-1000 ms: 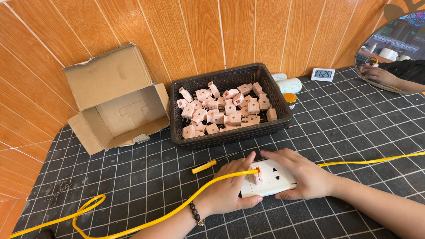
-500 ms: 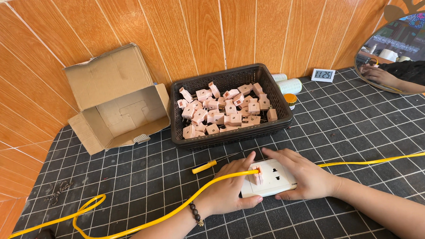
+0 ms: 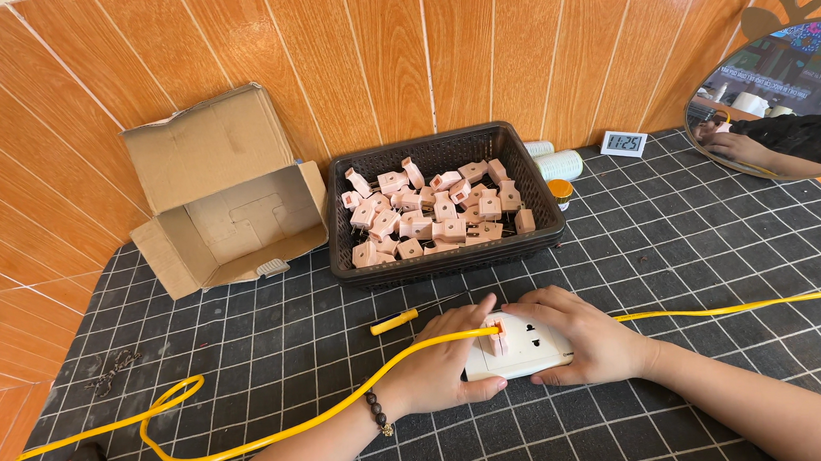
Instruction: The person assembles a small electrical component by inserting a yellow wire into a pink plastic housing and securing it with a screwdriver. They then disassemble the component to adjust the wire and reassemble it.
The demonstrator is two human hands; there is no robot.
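Between both hands (image 3: 445,372) (image 3: 587,338), white socket block (image 3: 525,352)

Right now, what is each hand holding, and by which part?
Both hands grip the white rectangular socket plate: left hand at its left end, by the pink plug and yellow cable; right hand over its right end.

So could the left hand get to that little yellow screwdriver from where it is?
Probably yes. The yellow screwdriver lies in the open on the mat, just ahead and left of the left hand, nothing between them. But that hand rests on the white socket plate, near the yellow cable.
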